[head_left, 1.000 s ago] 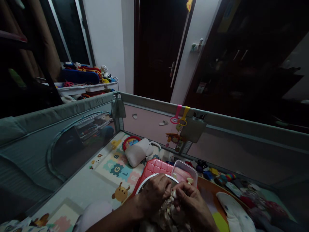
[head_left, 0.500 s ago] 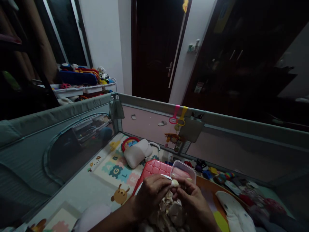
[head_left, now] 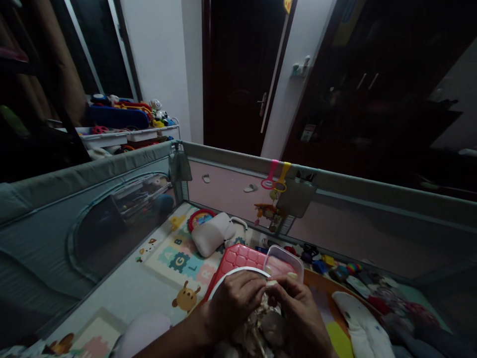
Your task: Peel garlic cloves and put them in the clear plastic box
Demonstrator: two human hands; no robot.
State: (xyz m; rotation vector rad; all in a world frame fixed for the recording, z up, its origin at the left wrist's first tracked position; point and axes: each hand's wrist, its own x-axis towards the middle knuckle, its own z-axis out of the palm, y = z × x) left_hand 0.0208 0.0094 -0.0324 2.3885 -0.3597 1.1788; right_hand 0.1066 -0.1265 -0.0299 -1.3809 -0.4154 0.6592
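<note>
A pale garlic clove is pinched between the fingertips of my left hand and my right hand. Both hands are closed, their fingertips meeting at the clove. Below them lie garlic bulbs and papery skins, partly covered by my hands. The white rim of a bowl curves behind my left hand. Just beyond my fingers stands a clear plastic box, with a few pale cloves showing at its near side. Under these is a red quilted-looking surface.
A playpen with a grey-green rail and mesh walls surrounds me. On the patterned mat lie a white padded object and a red round toy. Small toys and a white cloth are at the right.
My hands have turned the clove and shifted slightly, so more of the bowl's white rim shows. The clear box stays in place.
</note>
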